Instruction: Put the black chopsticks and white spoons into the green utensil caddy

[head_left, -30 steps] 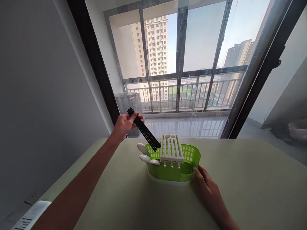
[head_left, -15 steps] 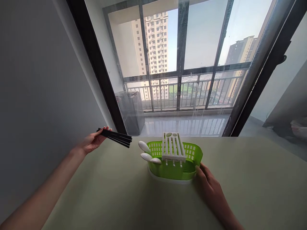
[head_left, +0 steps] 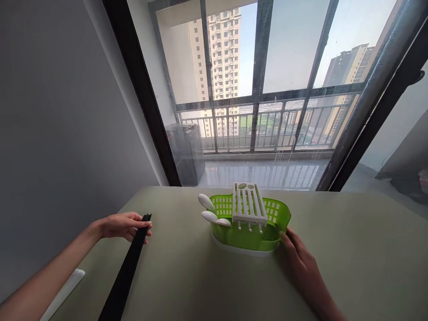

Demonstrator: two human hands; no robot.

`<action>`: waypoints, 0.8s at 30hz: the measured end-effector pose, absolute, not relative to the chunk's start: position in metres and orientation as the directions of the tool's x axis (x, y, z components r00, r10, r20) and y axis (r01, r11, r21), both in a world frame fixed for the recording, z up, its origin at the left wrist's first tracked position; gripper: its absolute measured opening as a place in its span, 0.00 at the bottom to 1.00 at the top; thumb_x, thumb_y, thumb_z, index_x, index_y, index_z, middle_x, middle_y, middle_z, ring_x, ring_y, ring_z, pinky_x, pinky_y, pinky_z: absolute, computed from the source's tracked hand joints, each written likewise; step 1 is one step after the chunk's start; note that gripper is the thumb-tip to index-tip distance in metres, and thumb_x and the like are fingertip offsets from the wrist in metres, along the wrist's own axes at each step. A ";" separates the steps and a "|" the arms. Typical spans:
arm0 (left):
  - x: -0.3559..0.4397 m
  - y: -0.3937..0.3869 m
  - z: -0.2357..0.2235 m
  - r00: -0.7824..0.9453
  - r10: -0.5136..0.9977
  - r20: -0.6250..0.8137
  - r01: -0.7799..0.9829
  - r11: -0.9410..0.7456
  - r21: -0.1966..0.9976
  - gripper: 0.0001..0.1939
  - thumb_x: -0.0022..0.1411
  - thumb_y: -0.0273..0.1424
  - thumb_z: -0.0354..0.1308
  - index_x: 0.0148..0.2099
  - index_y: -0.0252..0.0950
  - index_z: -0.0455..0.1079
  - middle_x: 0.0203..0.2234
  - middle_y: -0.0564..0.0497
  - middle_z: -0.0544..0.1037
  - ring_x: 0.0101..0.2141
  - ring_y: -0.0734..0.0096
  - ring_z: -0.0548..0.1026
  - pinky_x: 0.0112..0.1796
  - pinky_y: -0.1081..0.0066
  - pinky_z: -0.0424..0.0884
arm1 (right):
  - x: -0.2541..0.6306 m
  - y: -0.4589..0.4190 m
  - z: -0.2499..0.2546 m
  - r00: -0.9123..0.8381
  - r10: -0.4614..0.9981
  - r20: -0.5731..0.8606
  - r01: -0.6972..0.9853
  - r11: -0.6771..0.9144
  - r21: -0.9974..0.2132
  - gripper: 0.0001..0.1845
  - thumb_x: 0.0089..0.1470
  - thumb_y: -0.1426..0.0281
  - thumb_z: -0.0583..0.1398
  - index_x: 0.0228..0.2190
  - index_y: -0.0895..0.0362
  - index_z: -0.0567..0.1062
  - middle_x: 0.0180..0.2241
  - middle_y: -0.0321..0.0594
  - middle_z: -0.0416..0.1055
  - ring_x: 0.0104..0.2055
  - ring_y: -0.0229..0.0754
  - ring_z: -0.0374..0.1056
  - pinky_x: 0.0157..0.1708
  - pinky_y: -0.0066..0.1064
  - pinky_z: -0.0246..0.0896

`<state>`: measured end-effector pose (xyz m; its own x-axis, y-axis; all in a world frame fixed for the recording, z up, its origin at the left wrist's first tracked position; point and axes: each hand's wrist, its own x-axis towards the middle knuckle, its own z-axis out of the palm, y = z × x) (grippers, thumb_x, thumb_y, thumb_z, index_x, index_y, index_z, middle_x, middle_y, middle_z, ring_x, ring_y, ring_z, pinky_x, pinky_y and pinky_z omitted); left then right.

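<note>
A bundle of black chopsticks (head_left: 125, 272) is pinched near its far end by my left hand (head_left: 125, 226). The bundle slants down toward me and leaves the view at the bottom edge. My right hand (head_left: 299, 258) grips the right end of a green utensil basket (head_left: 237, 236) with a white base, thumb over its rim. Three white spoons (head_left: 209, 216) stand at the basket's left end, bowls up and handles hidden inside. Across its middle sits a white slotted rack (head_left: 250, 205) with small hooks along the front.
The pale green table (head_left: 187, 285) lies beneath everything. At lower left, a white long object (head_left: 68, 287) is partly hidden by my left forearm. Beyond the table's far edge are a dark-framed glass door (head_left: 142, 93) and a grey covered box-shaped item (head_left: 187, 154).
My left hand has moved down and nearer, swinging the chopsticks from pointing right to pointing toward me. My right hand keeps its hold on the basket. The view has shifted slightly.
</note>
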<state>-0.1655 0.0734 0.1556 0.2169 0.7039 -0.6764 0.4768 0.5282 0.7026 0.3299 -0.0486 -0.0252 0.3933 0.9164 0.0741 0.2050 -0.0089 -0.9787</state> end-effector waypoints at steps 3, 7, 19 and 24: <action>-0.165 0.071 0.153 0.222 0.669 -0.709 0.587 0.489 0.645 0.29 0.47 0.53 0.78 0.39 0.35 0.80 0.43 0.38 0.87 0.45 0.43 0.85 0.46 0.58 0.81 | 0.333 -0.047 -0.029 0.383 0.921 0.077 0.199 -0.001 -0.980 0.41 0.63 0.41 0.55 0.64 0.57 0.73 0.65 0.48 0.71 0.67 0.58 0.66 0.61 0.45 0.66; -0.166 0.071 0.145 0.182 0.608 -0.773 0.708 0.464 0.532 0.34 0.39 0.58 0.78 0.35 0.37 0.74 0.44 0.36 0.87 0.44 0.43 0.86 0.46 0.56 0.82 | 0.339 -0.045 -0.035 0.369 0.929 0.031 0.200 -0.047 -0.979 0.45 0.60 0.38 0.55 0.64 0.58 0.72 0.65 0.49 0.71 0.67 0.59 0.66 0.59 0.44 0.70; -0.160 0.057 0.123 0.045 0.643 -0.765 0.855 0.370 0.362 0.27 0.39 0.55 0.74 0.28 0.38 0.73 0.37 0.34 0.87 0.40 0.45 0.87 0.34 0.63 0.84 | 0.330 -0.049 -0.022 0.385 0.921 0.063 0.216 -0.024 -0.976 0.41 0.63 0.41 0.53 0.62 0.58 0.73 0.64 0.49 0.72 0.67 0.58 0.65 0.62 0.45 0.64; -0.153 0.057 0.117 -0.012 0.702 -0.712 0.916 0.294 0.274 0.20 0.42 0.49 0.69 0.25 0.38 0.73 0.27 0.39 0.86 0.29 0.50 0.86 0.26 0.65 0.82 | 0.332 -0.048 -0.025 0.387 0.920 0.069 0.201 -0.011 -0.979 0.40 0.62 0.41 0.54 0.61 0.57 0.74 0.63 0.48 0.73 0.67 0.58 0.65 0.65 0.47 0.60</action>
